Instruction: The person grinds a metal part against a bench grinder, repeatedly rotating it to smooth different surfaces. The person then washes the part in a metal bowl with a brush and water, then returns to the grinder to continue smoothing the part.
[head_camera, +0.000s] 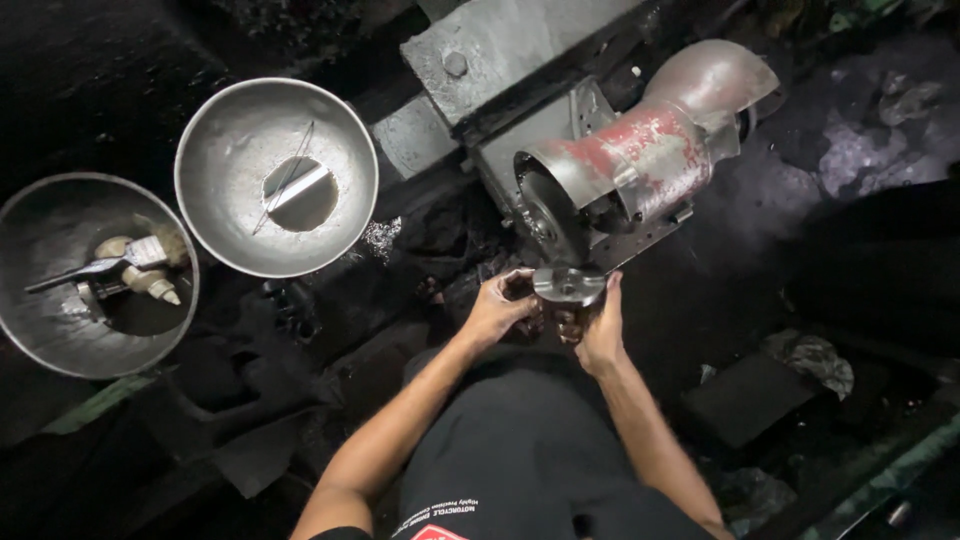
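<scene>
Round metal part, a shiny flanged disc with a hub in its middle, sits just below the centre of the frame, held between both hands right under the grinding wheel of a bench grinder. The left hand curls around its left side, fingers bent and closed against the part's lower body. The right hand clasps the right side, thumb up along the rim and fingers wrapped underneath. Both hands are clenched on the part; its lower half is hidden behind the fingers and too dark to make out.

Above it, the grinder has a worn red and grey housing and a rounded grey motor end toward the upper right; its base is a grey bolted plate running to the top of the frame.

At upper left lies a metal bowl with a dark hole in its bottom and a thin wire across it. Farther left, a second bowl, cut off by the frame edge, holds a few small tools that are hard to identify. The floor around is black and cluttered, its details lost in shadow.
</scene>
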